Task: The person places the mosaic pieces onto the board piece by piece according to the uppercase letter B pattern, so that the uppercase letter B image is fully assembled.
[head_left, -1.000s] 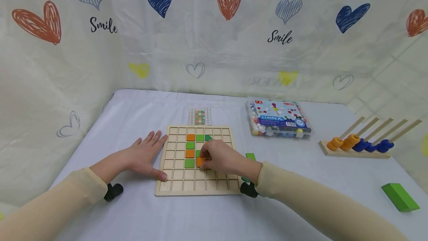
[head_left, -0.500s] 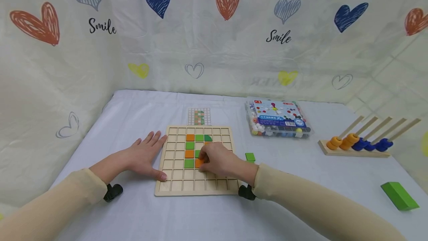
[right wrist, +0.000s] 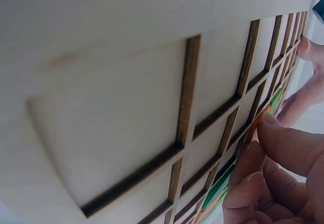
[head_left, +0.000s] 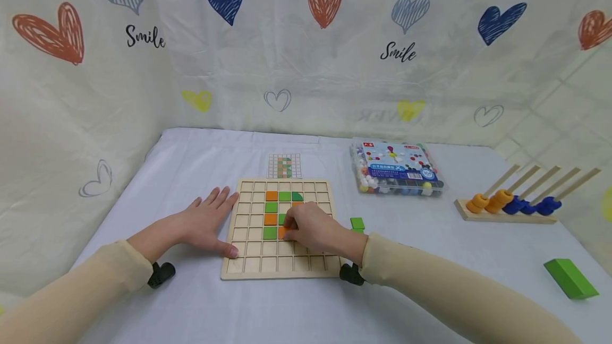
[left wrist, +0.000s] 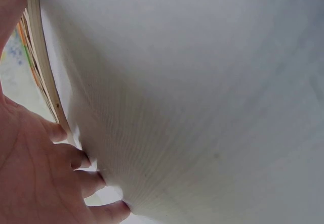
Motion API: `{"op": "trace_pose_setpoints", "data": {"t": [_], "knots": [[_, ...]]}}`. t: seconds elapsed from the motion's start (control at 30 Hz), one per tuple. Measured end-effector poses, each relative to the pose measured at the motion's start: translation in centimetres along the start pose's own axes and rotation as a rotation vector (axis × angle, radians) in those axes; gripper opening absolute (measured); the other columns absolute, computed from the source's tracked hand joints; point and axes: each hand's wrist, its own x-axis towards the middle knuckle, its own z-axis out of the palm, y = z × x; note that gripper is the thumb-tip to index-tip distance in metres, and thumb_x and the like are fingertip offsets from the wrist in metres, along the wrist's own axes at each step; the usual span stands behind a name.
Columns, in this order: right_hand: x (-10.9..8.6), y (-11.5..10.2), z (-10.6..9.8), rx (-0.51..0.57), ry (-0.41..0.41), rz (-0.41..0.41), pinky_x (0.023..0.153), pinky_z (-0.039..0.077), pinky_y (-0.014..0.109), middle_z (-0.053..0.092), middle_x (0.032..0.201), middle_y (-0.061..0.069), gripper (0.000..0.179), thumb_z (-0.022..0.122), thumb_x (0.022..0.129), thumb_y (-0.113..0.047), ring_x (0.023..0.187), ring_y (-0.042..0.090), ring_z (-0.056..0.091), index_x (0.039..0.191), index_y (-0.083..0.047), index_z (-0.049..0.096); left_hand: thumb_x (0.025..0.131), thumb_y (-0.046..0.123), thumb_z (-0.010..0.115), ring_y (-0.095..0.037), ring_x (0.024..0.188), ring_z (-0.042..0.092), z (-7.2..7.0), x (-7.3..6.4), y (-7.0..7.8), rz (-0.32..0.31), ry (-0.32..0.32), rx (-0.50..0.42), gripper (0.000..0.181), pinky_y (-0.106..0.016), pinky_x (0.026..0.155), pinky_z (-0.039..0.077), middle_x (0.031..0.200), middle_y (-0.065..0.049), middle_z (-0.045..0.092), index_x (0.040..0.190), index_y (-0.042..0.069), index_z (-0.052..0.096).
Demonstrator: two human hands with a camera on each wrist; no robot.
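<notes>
A wooden grid board [head_left: 255,265] lies on the white cloth, with orange and green tiles in several of its cells. My right hand [head_left: 313,229] is over the middle of the board, its thumb and fingertips at an orange tile [head_left: 282,233] in the cell right of a green tile [head_left: 270,233]. In the right wrist view the thumb and curled fingers pinch that orange tile [right wrist: 255,125]. My fingers partly cover it and the tiles around it. My left hand [head_left: 205,225] rests with fingers spread at the board's left edge, the thumb on its lower left corner.
Behind the board lies a pattern card [head_left: 285,165]. Two green tiles [head_left: 357,223] sit right of the board, partly behind my wrist. Farther right are a clear box of coloured beads [head_left: 399,169], a peg stand with rings [head_left: 507,211] and a green block [head_left: 571,278].
The orange tile under my right fingers has shifted slightly left and now sits flatter in its cell. My right hand moved slightly left with it. The left hand stays in place.
</notes>
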Motion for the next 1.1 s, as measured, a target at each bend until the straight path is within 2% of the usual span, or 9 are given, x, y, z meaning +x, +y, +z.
{"op": "trace_pose_setpoints", "data": {"t": [0.3,0.47,0.7,0.83,0.97,1.1], "knots": [[-0.1,0.0,-0.1,-0.021,0.012,-0.019,0.066,0.051,0.024,0.07,0.082,0.0,0.011,0.079,0.091,-0.016,0.07,0.009,0.058,0.093,-0.007,0.074,0.07,0.078,0.075,-0.054,0.155,0.005,0.1,0.1,-0.1,-0.003,0.005,0.0,0.137,-0.079,0.115,0.013,0.169,-0.03,0.006,0.162,-0.002,0.013],[-0.1,-0.1,-0.3,-0.027,-0.009,-0.02,0.072,0.054,0.026,0.074,0.089,0.001,0.008,0.078,0.092,-0.015,0.078,0.009,0.061,0.095,-0.008,0.077,0.07,0.077,0.075,-0.053,0.155,0.004,0.1,0.0,-0.1,-0.002,0.001,-0.009,0.137,-0.079,0.116,0.012,0.169,-0.03,0.006,0.162,-0.002,0.012],[-1.1,0.4,-2.3,0.029,-0.004,-0.023,0.074,0.054,0.024,0.074,0.092,0.0,0.013,0.074,0.095,-0.012,0.079,0.009,0.061,0.106,-0.005,0.077,0.07,0.078,0.075,-0.053,0.155,0.005,0.2,0.0,-0.1,0.001,0.004,-0.005,0.137,-0.079,0.115,0.013,0.169,-0.03,0.006,0.162,-0.002,0.012],[-2.1,2.3,-4.4,0.05,0.008,0.014,0.077,0.055,0.024,0.074,0.094,-0.001,0.015,0.071,0.097,-0.011,0.081,0.01,0.062,0.11,-0.005,0.075,0.07,0.078,0.075,-0.053,0.156,0.005,0.2,0.0,0.0,-0.004,0.001,-0.003,0.138,-0.079,0.115,0.012,0.169,-0.029,0.006,0.163,-0.001,0.012],[-3.4,5.4,-6.2,0.019,0.038,0.046,0.08,0.056,0.029,0.073,0.097,0.001,0.018,0.069,0.098,-0.01,0.086,0.012,0.063,0.114,-0.004,0.074,0.069,0.078,0.075,-0.053,0.155,0.004,0.1,0.0,0.1,-0.01,-0.002,-0.006,0.138,-0.079,0.116,0.012,0.169,-0.029,0.005,0.163,-0.001,0.011],[-4.5,8.8,-7.0,-0.015,0.06,0.074,0.083,0.057,0.033,0.073,0.099,0.003,0.018,0.067,0.098,-0.008,0.09,0.015,0.064,0.114,-0.003,0.074,0.069,0.078,0.075,-0.053,0.155,0.004,0.1,-0.1,0.1,-0.013,-0.005,-0.01,0.138,-0.079,0.116,0.012,0.169,-0.029,0.006,0.163,-0.001,0.012]]}}
